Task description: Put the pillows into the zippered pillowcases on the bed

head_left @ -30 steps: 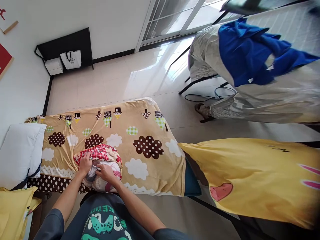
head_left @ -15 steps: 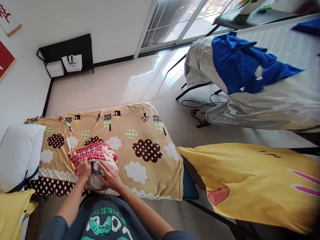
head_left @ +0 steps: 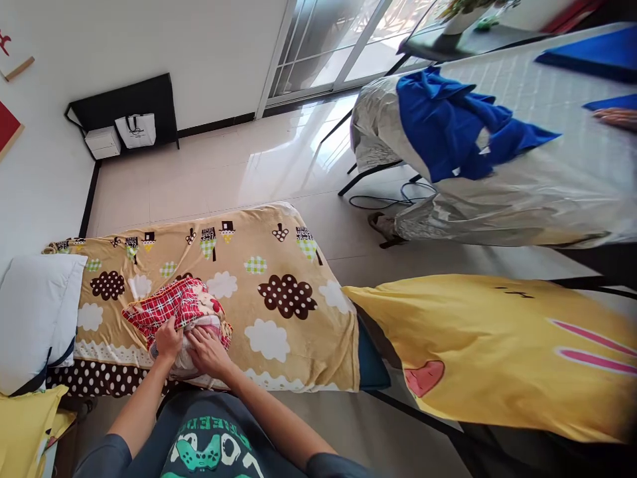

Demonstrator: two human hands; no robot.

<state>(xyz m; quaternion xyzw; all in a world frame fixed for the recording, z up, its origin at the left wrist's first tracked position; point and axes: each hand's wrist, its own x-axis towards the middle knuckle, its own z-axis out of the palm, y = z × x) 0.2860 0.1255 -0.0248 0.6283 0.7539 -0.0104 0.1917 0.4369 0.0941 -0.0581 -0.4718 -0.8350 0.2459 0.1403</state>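
Observation:
A red plaid cloth cover [head_left: 164, 304] with a reddish, floral-looking side lies bunched on the bed near my body. Pale and pinkish fabric [head_left: 212, 321] shows in its opening. My left hand [head_left: 169, 340] is closed on the near edge of the cover, fingers pinching the cloth. Beside it, my right hand [head_left: 206, 350] lies over the opening with fingers stretched onto the pale fabric; its fingertips are partly hidden among the folds.
The bed's tan blanket [head_left: 308, 352] has cloud patterns. White pillows [head_left: 40, 312] lie left. A yellow cloth [head_left: 478, 352] hangs to the right. Beyond it, blue fabric [head_left: 442, 126] lies on a covered table [head_left: 537, 99], where another person's hand [head_left: 617, 118] shows at the edge.
My right hand has moved left, closer to my left hand, with its fingers further into the opening. The view has shifted slightly right, and another person's hand now shows at the right edge.

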